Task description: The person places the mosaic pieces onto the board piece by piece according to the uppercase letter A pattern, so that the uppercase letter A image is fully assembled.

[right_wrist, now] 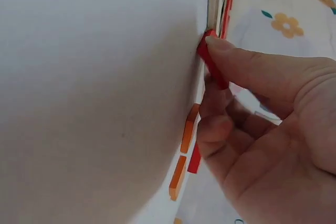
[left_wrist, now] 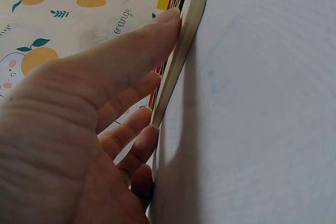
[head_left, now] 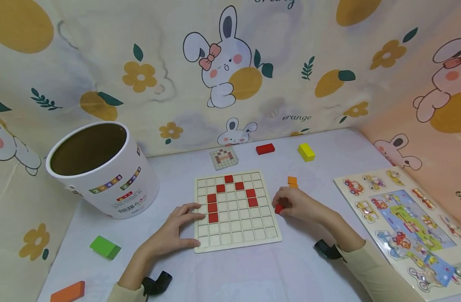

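Note:
A pale square grid board [head_left: 238, 230] lies flat in front of me, with several red square tiles [head_left: 213, 207] set in its cells. My left hand [head_left: 171, 230] rests at the board's left edge, fingers extended and touching the rim [left_wrist: 181, 56]. Just off the right edge, my right hand [head_left: 300, 205] pinches a red tile [right_wrist: 212, 59] between thumb and fingers; the fingers partly cover it. Behind that hand lie orange tiles [head_left: 292, 180], partly hidden in the head view. A small patterned grid card [head_left: 224, 158] sits beyond the board.
A white bucket [head_left: 140, 188] stands at the left. Toward the back lie a red block [head_left: 265, 149] and a yellow block [head_left: 306, 152]. Nearer on the left are a green block [head_left: 105, 247] and an orange block [head_left: 68, 292]. A picture puzzle board [head_left: 355, 188] occupies the right side.

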Motion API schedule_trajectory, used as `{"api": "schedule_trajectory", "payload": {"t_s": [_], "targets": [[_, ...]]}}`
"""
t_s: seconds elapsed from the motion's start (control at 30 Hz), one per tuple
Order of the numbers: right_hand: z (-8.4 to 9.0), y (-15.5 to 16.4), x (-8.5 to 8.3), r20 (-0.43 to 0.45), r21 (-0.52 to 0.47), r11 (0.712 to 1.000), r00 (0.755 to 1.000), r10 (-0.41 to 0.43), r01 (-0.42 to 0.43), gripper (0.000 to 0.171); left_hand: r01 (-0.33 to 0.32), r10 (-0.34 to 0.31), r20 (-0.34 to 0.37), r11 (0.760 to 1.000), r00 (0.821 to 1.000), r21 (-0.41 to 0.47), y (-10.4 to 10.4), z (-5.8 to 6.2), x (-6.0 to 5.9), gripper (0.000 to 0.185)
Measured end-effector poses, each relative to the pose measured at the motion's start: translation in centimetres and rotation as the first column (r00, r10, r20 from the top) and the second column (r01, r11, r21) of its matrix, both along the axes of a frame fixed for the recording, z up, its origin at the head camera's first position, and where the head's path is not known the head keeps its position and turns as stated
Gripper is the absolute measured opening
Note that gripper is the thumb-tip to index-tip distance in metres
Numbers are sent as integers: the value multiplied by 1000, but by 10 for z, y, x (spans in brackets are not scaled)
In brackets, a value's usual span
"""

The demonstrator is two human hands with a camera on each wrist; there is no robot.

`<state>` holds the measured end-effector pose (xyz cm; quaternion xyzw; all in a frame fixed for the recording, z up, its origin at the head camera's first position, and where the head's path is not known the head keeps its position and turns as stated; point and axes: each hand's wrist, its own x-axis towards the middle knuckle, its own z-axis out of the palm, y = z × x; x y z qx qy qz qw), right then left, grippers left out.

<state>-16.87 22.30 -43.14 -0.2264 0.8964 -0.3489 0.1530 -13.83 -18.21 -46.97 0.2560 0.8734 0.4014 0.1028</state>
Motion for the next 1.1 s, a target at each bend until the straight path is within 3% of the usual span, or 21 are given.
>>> {"api": "schedule_trajectory", "payload": {"t_s": [0.2,0.4,0.77,1.1], "targets": [[4,-7,-2,-6,-56,998,1000,7,-7,18,-1,1,0,1000,1000,0,0,1,0,63],[10,-28,-5,-7,-99,991,996,90,-90,22,2,-2,2,1000,1000,11,0,1,0,63],[15,-63,-13,-31,-19,991,991,134,-134,16,0,0,4,1000,1000,6,0,1,0,63],[11,-67,-8,-77,71,993,992,100,-94,14,-6,6,13,1000,1000,4,0,0,0,63]]}}
